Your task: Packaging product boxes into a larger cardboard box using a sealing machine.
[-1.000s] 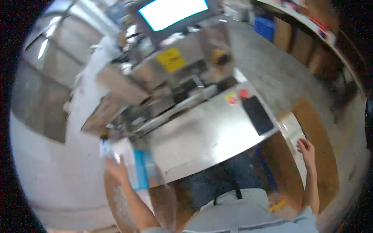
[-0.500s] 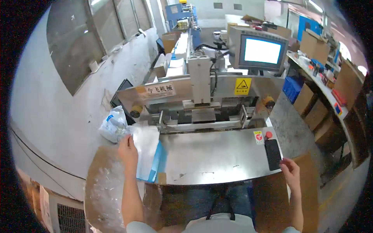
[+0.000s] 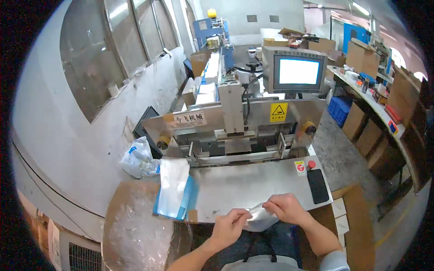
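At the front edge of the metal worktop [image 3: 244, 180], a clear plastic bag [image 3: 259, 220] is stretched between my two hands. My left hand [image 3: 229, 227] pinches one end of it. My right hand [image 3: 287, 208] grips the other end, fingers closed. A pile of flat, clear-white bags [image 3: 173, 183] lies on a blue box [image 3: 191, 198] at the worktop's left, beyond my left hand. Right of my right hand, a black phone [image 3: 318, 186] rests on the worktop. Whether the bag holds anything I cannot tell.
Behind the worktop stands a machine with a metal guard [image 3: 253, 114] and a monitor [image 3: 296, 70]. A red button [image 3: 311, 165] sits beyond the phone. Cardboard boxes flank me: the left one [image 3: 110, 217] holds clear plastic, the right one [image 3: 361, 217] small white packets [image 3: 342, 223].
Both hands have come together at the middle front: the left from the bag pile, the right from beside the phone. A clear bag is now between them. The view has shifted slightly.
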The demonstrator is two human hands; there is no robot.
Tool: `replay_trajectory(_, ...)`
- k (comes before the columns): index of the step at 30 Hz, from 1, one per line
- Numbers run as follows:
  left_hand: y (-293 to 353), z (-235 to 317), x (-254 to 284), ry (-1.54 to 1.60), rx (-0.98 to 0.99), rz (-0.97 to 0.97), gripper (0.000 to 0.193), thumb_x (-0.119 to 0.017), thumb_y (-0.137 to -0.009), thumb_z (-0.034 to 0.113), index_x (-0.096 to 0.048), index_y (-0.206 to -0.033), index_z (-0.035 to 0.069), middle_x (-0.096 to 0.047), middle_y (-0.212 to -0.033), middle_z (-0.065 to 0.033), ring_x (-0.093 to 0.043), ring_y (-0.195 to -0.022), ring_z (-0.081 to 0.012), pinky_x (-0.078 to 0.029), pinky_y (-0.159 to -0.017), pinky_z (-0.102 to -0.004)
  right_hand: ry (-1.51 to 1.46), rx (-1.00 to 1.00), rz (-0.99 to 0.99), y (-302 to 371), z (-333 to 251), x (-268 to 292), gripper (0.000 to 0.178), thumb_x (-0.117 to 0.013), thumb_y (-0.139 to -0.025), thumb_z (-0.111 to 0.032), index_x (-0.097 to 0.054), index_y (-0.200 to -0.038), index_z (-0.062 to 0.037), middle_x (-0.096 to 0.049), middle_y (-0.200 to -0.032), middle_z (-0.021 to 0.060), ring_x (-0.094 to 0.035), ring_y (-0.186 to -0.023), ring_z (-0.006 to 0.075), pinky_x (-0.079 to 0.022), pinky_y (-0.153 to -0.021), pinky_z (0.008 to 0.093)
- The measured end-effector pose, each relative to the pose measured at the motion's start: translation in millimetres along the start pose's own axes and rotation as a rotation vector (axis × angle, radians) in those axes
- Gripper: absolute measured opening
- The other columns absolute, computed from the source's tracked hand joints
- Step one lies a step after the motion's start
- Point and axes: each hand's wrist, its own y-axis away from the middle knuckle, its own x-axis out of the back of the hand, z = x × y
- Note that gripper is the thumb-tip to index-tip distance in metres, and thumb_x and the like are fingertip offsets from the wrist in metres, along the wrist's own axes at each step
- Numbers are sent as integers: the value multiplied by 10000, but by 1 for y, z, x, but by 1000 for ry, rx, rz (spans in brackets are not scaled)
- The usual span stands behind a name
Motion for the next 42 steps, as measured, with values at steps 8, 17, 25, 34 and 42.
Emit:
replay_trajectory(8, 16, -31, -33, -40, 396, 122, 248, -713, -895, 130, -645, -1092, -3, -716, -908, -105, -647, -663, -153, -514, -593, -275, 202, 461, 426, 10, 12, -18, 200, -822, -721, -153, -670, -803, -52, -675, -944, 87, -668, -913, 283, -549, -774, 401)
replay_trajectory(17, -36, -10, -7, -352, 45, -626, 296, -640, -919, 265, -664, -1184, 136, -699, -1060, -117, -676, -887, -323, -543, -757, -412, 317, 454, -14, 23, 40, -32, 210, -710, -829, -239, -615, -799, -54, -645, -801, 128, -633, -803, 337, -508, -734, 445)
replay_trajectory(25, -16, -40, -20, -396, -214, -479, 271, -617, -936, 238, -640, -1176, 114, -699, -1060, -136, -672, -950, -348, -545, -790, -449, 337, 321, -124, 28, 56, -35, 227, -680, -869, -257, -615, -829, -43, -629, -706, 164, -641, -743, 368, -508, -696, 486)
replay_trajectory(34, -36, -62, 6, -529, 109, -826, 276, -531, -989, 325, -629, -1116, 100, -697, -921, -183, -674, -863, -394, -535, -752, -494, 40, 187, -407, 13, 60, -19, 215, -621, -925, -283, -640, -925, -69, -648, -798, 176, -643, -811, 379, -508, -737, 478)
replay_trajectory(42, -100, -88, 48, -539, 264, -798, 288, -470, -1020, 330, -587, -1104, 81, -687, -979, -197, -663, -925, -400, -514, -814, -468, -60, 372, -228, -50, 95, -3, 267, -619, -918, -300, -694, -834, -58, -666, -835, 155, -622, -821, 355, -493, -747, 452)
